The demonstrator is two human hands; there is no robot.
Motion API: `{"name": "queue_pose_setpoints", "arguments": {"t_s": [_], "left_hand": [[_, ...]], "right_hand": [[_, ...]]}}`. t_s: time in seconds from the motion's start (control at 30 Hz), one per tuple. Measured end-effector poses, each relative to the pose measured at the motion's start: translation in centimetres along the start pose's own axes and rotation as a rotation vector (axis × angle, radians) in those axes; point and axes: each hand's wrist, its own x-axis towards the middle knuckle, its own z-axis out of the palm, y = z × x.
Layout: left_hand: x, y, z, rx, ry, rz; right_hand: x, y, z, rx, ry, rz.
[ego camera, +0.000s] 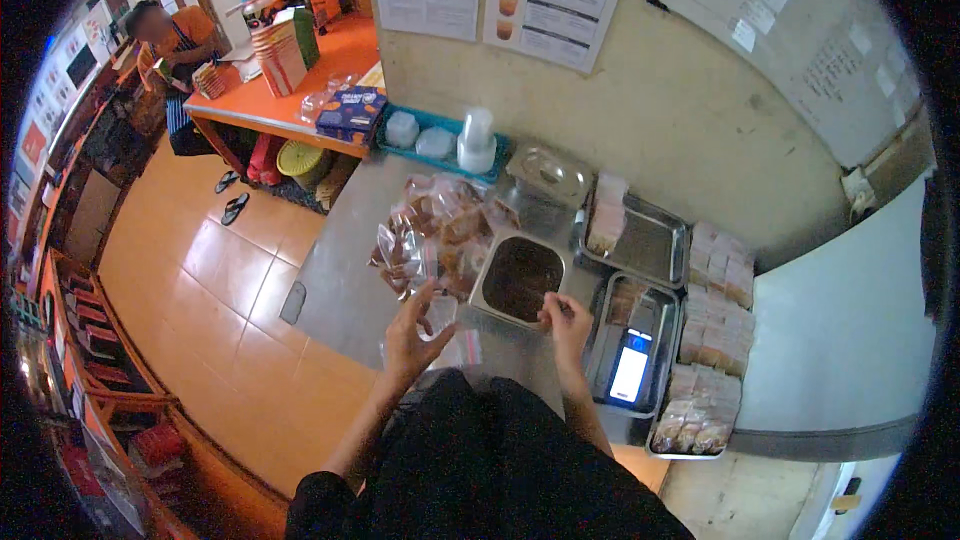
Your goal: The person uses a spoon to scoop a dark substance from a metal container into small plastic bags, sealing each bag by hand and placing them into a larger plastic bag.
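Observation:
A steel food pan (pixel 480 298) holding dark brown contents stands on the steel table before me. My right hand (pixel 564 319) is at its near right edge with fingers bent together; whether it holds anything is too small to tell. To the left of the pan, my left hand (pixel 418 337) is at a small clear plastic cup or container (pixel 441 313), thumb and fingers spread around it; a firm grip cannot be made out. Under and beside that hand lie clear zip bags (pixel 466 349). Beyond, a heap of clear bags with brown contents (pixel 450 221) touches the pan's left side.
Right of the pan are a steel tray with a lit phone (pixel 631 366), another steel tray (pixel 652 240) and stacked packed bags (pixel 712 322). A teal tray (pixel 390 146) of plastic containers and a steel lid (pixel 550 174) line the wall. A person (pixel 184 45) sits far left.

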Motion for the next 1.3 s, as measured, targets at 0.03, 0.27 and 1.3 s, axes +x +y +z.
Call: {"name": "queue_pose_setpoints", "arguments": {"t_s": [0.03, 0.27, 1.3], "left_hand": [[-0.2, 0.0, 0.0, -0.01, 0.005, 0.005], [0.1, -2.0, 0.4, 0.025, -0.007, 0.048], [9.0, 3.5, 6.4, -0.002, 0.03, 0.205]], "right_hand": [[0.0, 0.5, -0.1, 0.006, 0.008, -0.013], [-0.8, 2.4, -2.6, -0.12, -0.185, -0.233], [-0.2, -7.3, -5.9, 0.819, 0.273, -0.066]]}}
